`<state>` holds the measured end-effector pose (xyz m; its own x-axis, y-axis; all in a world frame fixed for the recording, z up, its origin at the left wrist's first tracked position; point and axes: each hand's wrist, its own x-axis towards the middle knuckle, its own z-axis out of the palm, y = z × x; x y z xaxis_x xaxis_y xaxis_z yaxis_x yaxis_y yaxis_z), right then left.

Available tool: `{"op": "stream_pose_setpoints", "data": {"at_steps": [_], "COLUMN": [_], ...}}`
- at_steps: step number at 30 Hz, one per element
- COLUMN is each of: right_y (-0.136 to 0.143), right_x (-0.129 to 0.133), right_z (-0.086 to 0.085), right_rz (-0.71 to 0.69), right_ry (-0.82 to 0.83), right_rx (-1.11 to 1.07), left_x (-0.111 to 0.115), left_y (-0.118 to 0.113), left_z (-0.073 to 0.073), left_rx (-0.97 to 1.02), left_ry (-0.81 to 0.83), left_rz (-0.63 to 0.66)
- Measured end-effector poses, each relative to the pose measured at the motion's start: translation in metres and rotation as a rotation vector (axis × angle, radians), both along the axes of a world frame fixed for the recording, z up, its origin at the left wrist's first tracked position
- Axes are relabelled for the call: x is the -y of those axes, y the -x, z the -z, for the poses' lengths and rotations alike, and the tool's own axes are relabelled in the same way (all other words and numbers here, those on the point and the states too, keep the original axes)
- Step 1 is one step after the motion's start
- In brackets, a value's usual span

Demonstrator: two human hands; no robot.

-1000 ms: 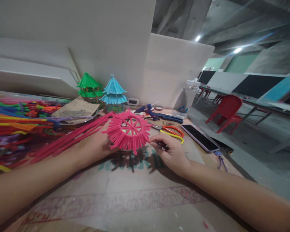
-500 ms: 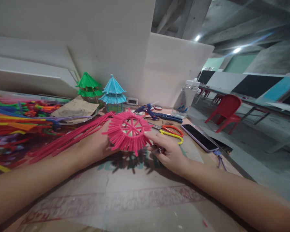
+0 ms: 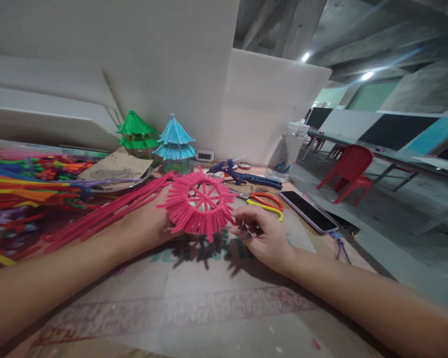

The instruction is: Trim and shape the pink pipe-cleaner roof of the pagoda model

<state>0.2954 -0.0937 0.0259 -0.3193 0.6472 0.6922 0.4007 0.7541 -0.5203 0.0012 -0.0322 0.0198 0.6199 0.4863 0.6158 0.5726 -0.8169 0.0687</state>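
Pink ring (image 3: 209,220), fringed and spoked, up off the surface (image 3: 209,281), between the hands. Left hand (image 3: 160,214) behind it; fingers hidden, grip cannot be told. Right hand (image 3: 269,236) at its right edge, fingers curled round a dark object (image 3: 248,230) (too blurred to name). Beyond: scissors (image 3: 252,202), blue model (image 3: 174,135). Phone (image 3: 309,213) farther right.
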Motion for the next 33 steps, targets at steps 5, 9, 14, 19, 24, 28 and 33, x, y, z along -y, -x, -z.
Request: {"op": "stream_pose_setpoints", "data": {"at_steps": [5,9,14,19,24,28,33], "right_y": [0.0,0.001,0.0,0.004,0.004,-0.007,-0.018], "right_x": [0.0,-0.002,-0.001,-0.001,-0.005,-0.014,-0.023], "right_z": [-0.001,0.0,-0.001,-0.003,-0.012,-0.018,-0.021], "right_rz": [0.038,0.068,0.047,0.038,0.103,0.18,0.206], "right_ry": [-0.002,-0.029,-0.052,0.096,0.259,0.263,0.137], "right_rx": [0.026,0.009,0.046,-0.066,-0.11,-0.017,0.111], "left_x": [-0.001,0.004,0.004,-0.006,-0.016,-0.007,0.045], "left_y": [0.002,-0.002,0.002,-0.001,0.005,0.038,0.029], "left_z": [0.004,-0.005,-0.009,0.003,-0.016,-0.067,-0.11], "left_rx": [-0.037,-0.018,-0.123,-0.057,-0.099,-0.352,-0.06], "left_ry": [-0.024,-0.083,-0.063,0.178,0.667,0.775,0.042], "left_rz": [0.018,0.052,0.028,-0.007,-0.009,-0.348,-0.342]}}
